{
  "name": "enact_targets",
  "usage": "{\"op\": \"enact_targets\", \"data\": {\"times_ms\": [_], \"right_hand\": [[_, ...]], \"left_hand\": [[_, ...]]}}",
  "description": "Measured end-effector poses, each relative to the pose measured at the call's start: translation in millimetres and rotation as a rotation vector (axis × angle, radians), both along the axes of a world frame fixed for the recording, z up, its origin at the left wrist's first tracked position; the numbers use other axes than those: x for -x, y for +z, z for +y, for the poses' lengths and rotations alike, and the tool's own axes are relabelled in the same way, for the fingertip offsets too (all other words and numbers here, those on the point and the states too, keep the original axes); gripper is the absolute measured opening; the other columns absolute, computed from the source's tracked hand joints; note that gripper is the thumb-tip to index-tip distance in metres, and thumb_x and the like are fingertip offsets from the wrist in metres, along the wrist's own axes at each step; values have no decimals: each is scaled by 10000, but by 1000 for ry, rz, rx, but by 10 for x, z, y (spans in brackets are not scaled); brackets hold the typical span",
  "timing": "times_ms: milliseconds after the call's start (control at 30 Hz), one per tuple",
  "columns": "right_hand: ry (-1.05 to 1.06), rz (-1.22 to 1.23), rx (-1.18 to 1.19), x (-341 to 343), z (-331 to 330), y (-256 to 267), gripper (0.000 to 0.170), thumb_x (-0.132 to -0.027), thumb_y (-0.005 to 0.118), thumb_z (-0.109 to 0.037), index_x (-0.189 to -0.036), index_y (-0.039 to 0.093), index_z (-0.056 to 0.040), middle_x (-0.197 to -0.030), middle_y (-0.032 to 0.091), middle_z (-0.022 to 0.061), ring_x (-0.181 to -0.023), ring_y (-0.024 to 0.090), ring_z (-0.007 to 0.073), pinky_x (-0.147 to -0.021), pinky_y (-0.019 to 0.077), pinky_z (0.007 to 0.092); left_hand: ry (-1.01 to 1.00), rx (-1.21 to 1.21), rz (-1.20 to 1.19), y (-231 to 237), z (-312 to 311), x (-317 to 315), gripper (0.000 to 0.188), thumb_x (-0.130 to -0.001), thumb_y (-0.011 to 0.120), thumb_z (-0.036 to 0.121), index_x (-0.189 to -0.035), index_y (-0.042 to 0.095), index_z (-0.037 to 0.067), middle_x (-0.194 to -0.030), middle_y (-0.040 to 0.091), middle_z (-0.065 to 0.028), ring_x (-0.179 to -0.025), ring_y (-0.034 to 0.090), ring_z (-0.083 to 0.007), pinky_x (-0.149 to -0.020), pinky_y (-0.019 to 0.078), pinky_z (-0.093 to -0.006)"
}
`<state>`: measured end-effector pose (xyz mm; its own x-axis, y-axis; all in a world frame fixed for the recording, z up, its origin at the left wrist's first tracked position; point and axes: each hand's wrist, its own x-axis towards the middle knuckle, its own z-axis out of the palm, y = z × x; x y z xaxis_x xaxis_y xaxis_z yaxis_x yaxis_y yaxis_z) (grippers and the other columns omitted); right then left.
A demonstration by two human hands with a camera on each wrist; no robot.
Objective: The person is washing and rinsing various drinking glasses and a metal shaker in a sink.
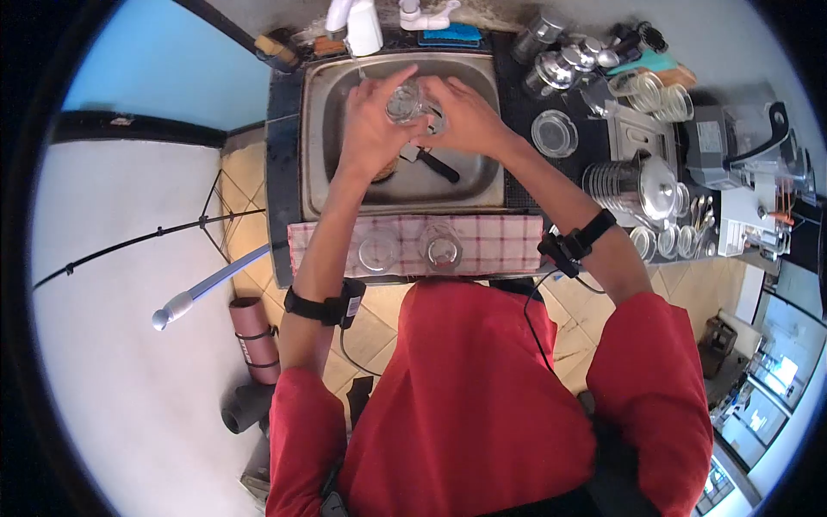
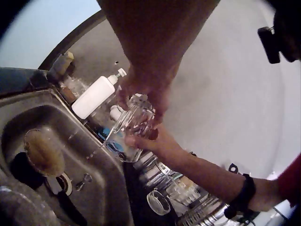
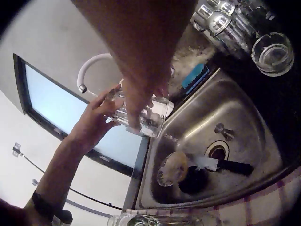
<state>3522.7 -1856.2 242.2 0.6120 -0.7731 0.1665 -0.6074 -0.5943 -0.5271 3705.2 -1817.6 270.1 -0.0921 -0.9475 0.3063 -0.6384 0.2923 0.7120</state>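
Observation:
Both hands are together over the sink, around a clear drinking glass. My left hand grips it from the left, thumb and fingers curled about its side. From the other side my right hand holds the same glass, its thumb along the wall in the left wrist view. The glass is tilted and looks wet in both wrist views; fingers hide part of it. Below, the steel sink contains a knife with a black handle, a brownish clear dish and a dark round item.
A white tap and white pump bottle stand behind the sink. A blue brush lies at its back edge. Two glasses rest on a checked cloth in front. A glass ashtray and steel pot are on the right.

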Motion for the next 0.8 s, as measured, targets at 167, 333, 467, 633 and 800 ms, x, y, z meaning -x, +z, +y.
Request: {"op": "enact_targets", "data": {"times_ms": [167,333,467,633,800], "right_hand": [[-127,-116,-56,132,172,21,837,-650,823,-349,-1308,408,-39,-1188,593,213,-1129,545,383,-936,460,460],[-297,-221,-280,237,367,-6,1034,-622,861,-293,-1405,285,58,-1188,568,253,-1032,609,342,-890,490,414],[-376,-198,-407,322,484,15,1126,-608,873,-314,-1435,219,81,-1168,580,250,-1035,624,312,-882,502,381],[-237,-433,-278,514,511,-10,943,-672,829,-257,-1407,264,-85,-1206,572,257,-1091,597,423,-916,495,452],[-255,-339,-213,621,589,89,895,-698,808,-223,-1395,258,-117,-1205,573,264,-1093,591,438,-906,497,459]], "left_hand": [[-92,-117,52,50,53,192,912,-694,851,275,-1464,376,153,-1266,508,-167,-1204,499,-294,-1005,420,-401],[-245,-276,374,-252,69,267,883,-706,840,339,-1428,403,81,-1358,478,-181,-1248,477,-293,-1046,387,-404],[-293,-361,384,-270,114,345,842,-696,851,339,-1384,454,58,-1278,567,-141,-1193,540,-228,-1021,416,-363],[-301,-323,386,-202,149,477,810,-691,855,327,-1360,482,63,-1232,602,-121,-1153,574,-220,-994,440,-351],[-312,-350,379,-218,166,577,855,-676,863,325,-1385,458,72,-1255,587,-154,-1175,571,-257,-1010,438,-370]]}}
